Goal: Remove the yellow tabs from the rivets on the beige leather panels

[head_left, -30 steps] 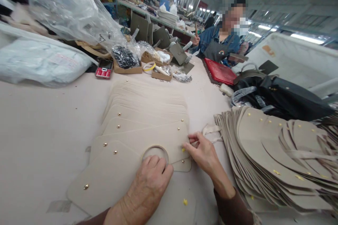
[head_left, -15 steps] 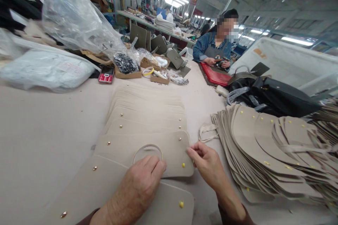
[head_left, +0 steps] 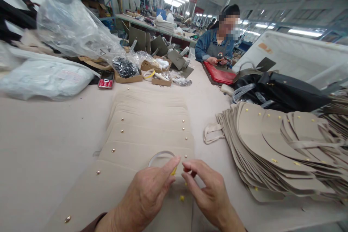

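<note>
My left hand (head_left: 148, 195) grips a roll of clear tape (head_left: 160, 157) over the nearest beige leather panel (head_left: 114, 185), thumb and forefinger pinched at the roll's edge on a yellow bit. My right hand (head_left: 208, 192) is beside it, fingertips pinched close to the same spot; what they hold is too small to see. Several overlapped beige panels (head_left: 148, 123) with brass studs run away from me up the table. A small yellow sticker (head_left: 181, 198) lies on the near panel.
A fanned stack of beige panels (head_left: 272, 145) lies at the right, with a black bag (head_left: 280, 92) behind it. Plastic bags (head_left: 70, 25), a red phone (head_left: 106, 79) and small boxes of hardware (head_left: 127, 72) stand at the back. A co-worker (head_left: 217, 43) sits at a red mat (head_left: 220, 74).
My right hand left the panel's right edge and came in to meet the left hand at the tape roll. The camera tilted and the panels slid nearer.
</note>
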A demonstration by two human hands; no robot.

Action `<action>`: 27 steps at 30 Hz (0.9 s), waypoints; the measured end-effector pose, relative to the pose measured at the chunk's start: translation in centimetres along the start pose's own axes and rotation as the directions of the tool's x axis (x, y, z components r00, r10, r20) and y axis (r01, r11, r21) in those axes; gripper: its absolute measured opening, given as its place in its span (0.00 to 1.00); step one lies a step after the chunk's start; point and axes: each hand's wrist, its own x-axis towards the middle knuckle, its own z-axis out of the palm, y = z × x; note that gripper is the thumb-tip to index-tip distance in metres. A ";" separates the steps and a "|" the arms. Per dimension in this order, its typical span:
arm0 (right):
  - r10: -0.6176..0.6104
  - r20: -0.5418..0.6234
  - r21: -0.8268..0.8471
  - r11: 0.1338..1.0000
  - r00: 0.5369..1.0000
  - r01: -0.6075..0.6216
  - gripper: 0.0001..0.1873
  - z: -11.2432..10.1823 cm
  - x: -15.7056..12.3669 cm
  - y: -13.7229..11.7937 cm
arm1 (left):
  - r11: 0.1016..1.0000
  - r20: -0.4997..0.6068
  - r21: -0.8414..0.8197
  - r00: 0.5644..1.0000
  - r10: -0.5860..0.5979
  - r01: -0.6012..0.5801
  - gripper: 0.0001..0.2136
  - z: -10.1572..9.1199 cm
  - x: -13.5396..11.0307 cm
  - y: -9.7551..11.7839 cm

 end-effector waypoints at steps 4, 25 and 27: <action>-0.204 0.023 -0.050 0.977 0.979 0.205 0.14 1.5 0.3 0.0 | 0.997 0.018 0.071 1.000 0.012 -0.013 0.16 0.5 -0.2 0.0; 0.725 0.108 0.503 0.550 0.680 -0.666 0.19 1.7 0.6 3.9 | 0.998 0.122 0.063 0.992 0.008 -0.016 0.10 1.1 1.5 0.5; 0.723 0.106 0.464 0.571 0.683 -0.677 0.20 1.2 0.8 4.9 | 0.983 0.187 0.183 0.981 -0.044 0.009 0.09 1.7 1.4 0.1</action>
